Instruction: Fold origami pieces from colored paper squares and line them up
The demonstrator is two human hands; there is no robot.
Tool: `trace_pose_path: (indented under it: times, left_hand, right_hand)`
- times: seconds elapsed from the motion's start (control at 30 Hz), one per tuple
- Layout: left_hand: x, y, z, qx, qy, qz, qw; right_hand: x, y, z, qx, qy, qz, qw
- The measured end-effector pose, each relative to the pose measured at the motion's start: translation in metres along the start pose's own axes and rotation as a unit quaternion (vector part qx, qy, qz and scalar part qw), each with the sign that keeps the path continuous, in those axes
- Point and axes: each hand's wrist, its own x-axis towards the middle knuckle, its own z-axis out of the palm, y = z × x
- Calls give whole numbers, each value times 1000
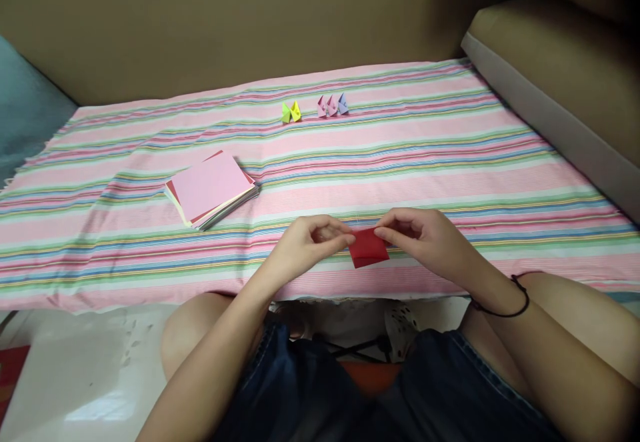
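A small folded piece of red paper (369,249) lies at the near edge of a striped cloth (450,155). My left hand (305,242) pinches its left upper corner with curled fingers. My right hand (425,235) pinches the right upper corner. A black band circles my right wrist. A stack of coloured paper squares (213,189), pink on top, lies to the left of my hands.
Folded paper shapes stand at the far side of the cloth: a yellow-green pair (291,113) and a pink and lilac group (333,105). A brown cushion (565,75) runs along the right. My knees and dark shorts are below the cloth's edge.
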Motion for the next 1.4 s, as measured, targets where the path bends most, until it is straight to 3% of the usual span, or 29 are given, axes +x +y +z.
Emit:
trace_pose_path:
  times: [0.2, 0.37, 0.53, 0.9, 1.2, 1.4]
  left_hand:
    - [0, -4, 15, -15, 23, -8, 1000]
    - [1, -5, 14, -24, 34, -19, 999]
    - [2, -4, 11, -54, 63, -43, 996]
    - [2, 0, 7, -167, 0, -59, 984]
    - [1, -3, 30, -230, 9, -58, 971]
    - [4, -6, 24, -225, 25, -87, 970]
  right_hand:
    - [-1, 1, 8, -3, -16, -9, 1000]
    - [0, 4, 11, 75, -100, 34, 992]
    - [2, 4, 5, 165, -141, 57, 974]
    - [2, 5, 2, 184, -94, 99, 973]
    - [0, 3, 8, 218, -91, 111, 965]
    - [2, 7, 6, 208, -96, 116, 967]
